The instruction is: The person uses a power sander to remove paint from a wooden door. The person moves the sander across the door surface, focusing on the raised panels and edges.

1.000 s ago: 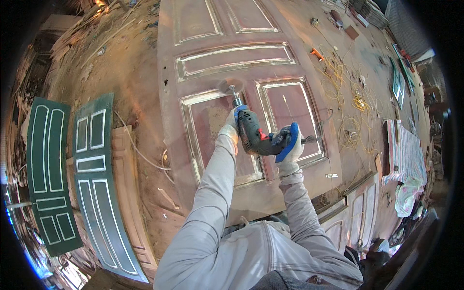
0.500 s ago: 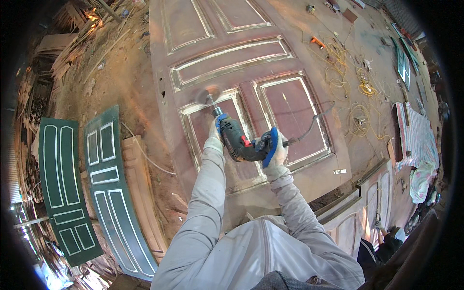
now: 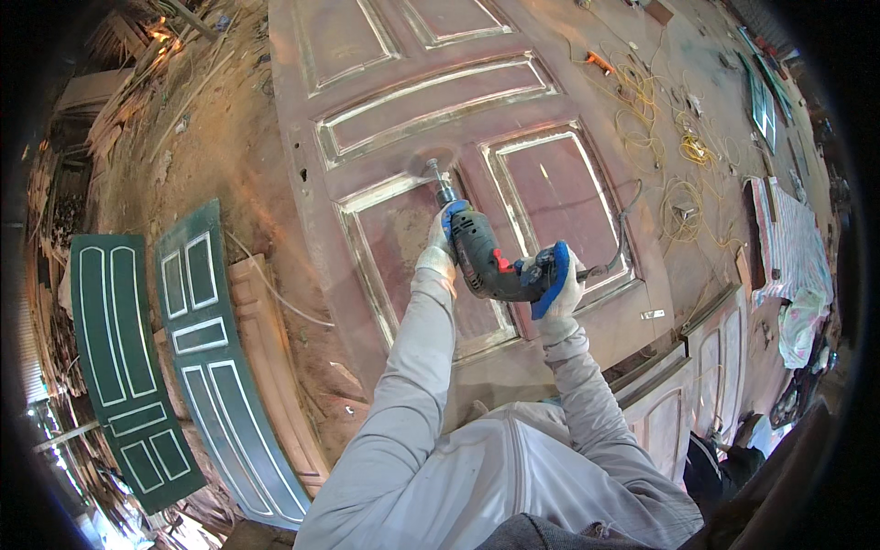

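A large reddish-brown panelled wooden door [image 3: 431, 110] lies flat in front of me. Both hands hold a dark green power drill [image 3: 484, 261] whose spinning tip presses on the moulding at the top of a lower panel, raising a haze of dust. My left hand [image 3: 442, 240], in a white and blue glove, grips the front of the drill body. My right hand [image 3: 553, 284], gloved the same way, is closed on the rear handle. The drill's black cord [image 3: 625, 229] trails off to the right across the door.
Two green panelled doors [image 3: 197, 367] and a brown one lie on the dusty floor at left. Yellow cables [image 3: 683, 151] are tangled on the floor at right, with striped cloth [image 3: 797, 247] and more door panels [image 3: 715, 357] near the lower right. Scrap wood piles up at far left.
The drill and both hands have moved up and to the left along the panel's moulding, and the view has shifted with them.
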{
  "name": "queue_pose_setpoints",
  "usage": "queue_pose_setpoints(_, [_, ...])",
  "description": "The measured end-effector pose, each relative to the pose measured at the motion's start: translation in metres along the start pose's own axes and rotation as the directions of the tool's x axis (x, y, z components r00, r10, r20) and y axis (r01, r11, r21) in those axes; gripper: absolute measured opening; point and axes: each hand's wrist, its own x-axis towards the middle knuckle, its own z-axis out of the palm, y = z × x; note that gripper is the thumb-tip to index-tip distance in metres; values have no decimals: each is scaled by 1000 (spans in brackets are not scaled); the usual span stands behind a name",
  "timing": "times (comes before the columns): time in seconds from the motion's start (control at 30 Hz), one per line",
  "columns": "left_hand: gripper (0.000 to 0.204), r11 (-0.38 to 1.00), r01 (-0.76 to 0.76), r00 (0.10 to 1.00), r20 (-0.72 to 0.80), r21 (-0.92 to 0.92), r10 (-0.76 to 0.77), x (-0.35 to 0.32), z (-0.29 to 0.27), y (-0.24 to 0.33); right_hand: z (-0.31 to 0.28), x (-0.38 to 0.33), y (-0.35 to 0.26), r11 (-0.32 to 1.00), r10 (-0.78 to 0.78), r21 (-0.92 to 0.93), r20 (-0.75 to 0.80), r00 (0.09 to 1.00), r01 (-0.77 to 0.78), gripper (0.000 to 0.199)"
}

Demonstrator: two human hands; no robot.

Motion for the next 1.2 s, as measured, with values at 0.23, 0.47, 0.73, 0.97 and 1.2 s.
queue_pose_setpoints(0.23, [16,1000,-2,1000,-11,-27,2,-21,-10,5,9,-10,5,999,32,28,19,999,-32,27])
queue_pose_setpoints(0.47, [16,994,-110,993,-33,8,110,-38,-24,18,16,-24,30,999,35,-33,-30,999,-36,29])
queue_pose_setpoints(0.73, [18,994,-100,978,-182,39,106,-71,-56,43,24,-35,54,994,109,-2,132,985,-110,28])
queue_pose_setpoints(0.97, [22,994,-77,994,-75,72,83,-54,-47,32,21,-43,43,999,32,-45,67,997,-29,30])
queue_pose_setpoints(1.2, [17,998,-25,998,-52,57,28,-35,-13,19,15,-33,28,998,-19,-53,-23,1000,18,27])
